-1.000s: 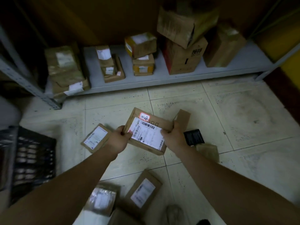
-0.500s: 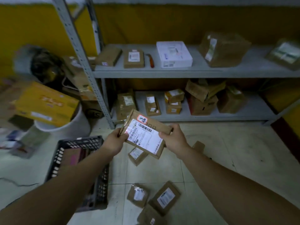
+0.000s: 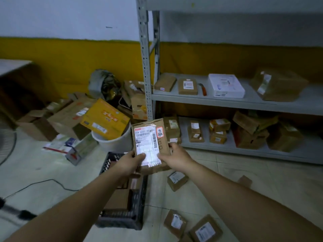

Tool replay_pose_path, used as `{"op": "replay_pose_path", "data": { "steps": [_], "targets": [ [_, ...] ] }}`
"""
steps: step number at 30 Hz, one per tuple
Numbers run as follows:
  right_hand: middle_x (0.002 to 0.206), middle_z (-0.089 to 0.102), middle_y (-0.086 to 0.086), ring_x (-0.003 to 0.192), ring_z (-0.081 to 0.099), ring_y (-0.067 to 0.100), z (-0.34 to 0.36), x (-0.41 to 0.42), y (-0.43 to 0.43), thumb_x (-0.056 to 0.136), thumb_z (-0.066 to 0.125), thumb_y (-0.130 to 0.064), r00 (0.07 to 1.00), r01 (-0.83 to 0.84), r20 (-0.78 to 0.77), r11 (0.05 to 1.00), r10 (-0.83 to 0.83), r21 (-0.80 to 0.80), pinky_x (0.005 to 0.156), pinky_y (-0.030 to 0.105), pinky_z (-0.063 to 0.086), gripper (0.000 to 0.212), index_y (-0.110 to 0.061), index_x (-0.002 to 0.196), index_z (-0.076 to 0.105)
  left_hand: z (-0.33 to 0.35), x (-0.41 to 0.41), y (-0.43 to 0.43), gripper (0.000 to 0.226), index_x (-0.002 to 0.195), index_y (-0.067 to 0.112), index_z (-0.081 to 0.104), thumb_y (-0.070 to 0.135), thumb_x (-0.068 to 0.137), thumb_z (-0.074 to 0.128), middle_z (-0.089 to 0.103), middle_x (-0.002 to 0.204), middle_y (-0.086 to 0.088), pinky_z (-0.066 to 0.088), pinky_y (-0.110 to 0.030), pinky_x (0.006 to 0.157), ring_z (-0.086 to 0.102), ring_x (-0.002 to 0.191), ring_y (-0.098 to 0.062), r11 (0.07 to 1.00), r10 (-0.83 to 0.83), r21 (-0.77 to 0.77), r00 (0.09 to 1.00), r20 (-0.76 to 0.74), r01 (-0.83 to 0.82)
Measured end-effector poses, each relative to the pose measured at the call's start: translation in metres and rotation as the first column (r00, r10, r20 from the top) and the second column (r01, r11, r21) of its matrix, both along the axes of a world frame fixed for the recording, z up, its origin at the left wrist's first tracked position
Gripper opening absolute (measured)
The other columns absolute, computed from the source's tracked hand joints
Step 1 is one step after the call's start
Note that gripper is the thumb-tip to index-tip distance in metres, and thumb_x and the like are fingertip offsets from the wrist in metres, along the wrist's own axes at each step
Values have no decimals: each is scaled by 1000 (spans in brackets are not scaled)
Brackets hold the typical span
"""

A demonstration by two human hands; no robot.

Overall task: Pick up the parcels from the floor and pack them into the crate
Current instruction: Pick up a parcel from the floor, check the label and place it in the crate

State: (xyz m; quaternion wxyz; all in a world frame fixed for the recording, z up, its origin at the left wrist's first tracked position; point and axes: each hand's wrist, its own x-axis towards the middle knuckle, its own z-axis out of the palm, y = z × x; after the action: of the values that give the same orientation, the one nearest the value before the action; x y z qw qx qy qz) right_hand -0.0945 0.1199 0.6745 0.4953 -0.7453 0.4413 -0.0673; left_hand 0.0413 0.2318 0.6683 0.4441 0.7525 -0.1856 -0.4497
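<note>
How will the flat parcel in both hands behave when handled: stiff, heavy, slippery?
The parcel is probably stiff: held only at its lower end by the left hand and right hand, it stands straight. It seems light, as a fingertip grip suffices. Its glossy label may be slippery.

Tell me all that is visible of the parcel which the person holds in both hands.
The parcel is a flat brown cardboard box, held nearly upright, long side vertical. A white label with barcodes covers most of its front; a small red-edged sticker sits at its upper right. The left hand grips its lower left edge, the right hand its lower right. Only the hands touch it.
</note>
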Motion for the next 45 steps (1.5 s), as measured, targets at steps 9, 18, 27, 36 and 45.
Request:
{"op": "replay_pose_path", "data": {
  "steps": [9,18,27,36,45],
  "targets": [
    [127,60,3,108,61,23,-4,168,52,99,47,-33,974,198,109,980,-199,24,68,26,43,36,-19,132,44,5,155,51,37,130,19,55,27,94,55,65,121,-4,51,-31,82,63,100,-20,993,-84,-73,984,155,96],
    [131,58,4,111,59,25,-61,255,22,97,49,-30,982,188,23,982,-188,8,77,28,42,39,-19,134,42,-44,234,27,41,132,12,50,25,93,57,61,120,-3,47,-36,96,60,104,-21,996,-88,-15,989,116,90],
    [129,59,0,97,61,21,-236,297,-24,99,48,-26,980,178,-89,984,-179,-14,78,36,53,48,-27,141,25,-225,283,-27,41,134,13,49,22,94,55,60,128,-4,44,-26,93,59,103,-16,980,-161,125,986,44,154],
    [129,56,5,97,64,25,-464,340,-35,97,49,-23,966,134,-206,983,-159,-130,70,32,53,59,-25,144,13,-469,321,-45,37,129,18,55,30,94,53,64,124,-1,45,-35,101,61,109,-22,945,-286,209,946,155,252],
    [137,47,13,114,57,29,-570,355,-39,95,54,-20,916,149,-345,972,-206,-184,89,40,52,76,-14,151,2,-591,326,-57,41,135,19,46,30,96,48,56,133,-4,41,-29,94,56,115,-24,906,-416,257,818,397,336]
  ]
}}
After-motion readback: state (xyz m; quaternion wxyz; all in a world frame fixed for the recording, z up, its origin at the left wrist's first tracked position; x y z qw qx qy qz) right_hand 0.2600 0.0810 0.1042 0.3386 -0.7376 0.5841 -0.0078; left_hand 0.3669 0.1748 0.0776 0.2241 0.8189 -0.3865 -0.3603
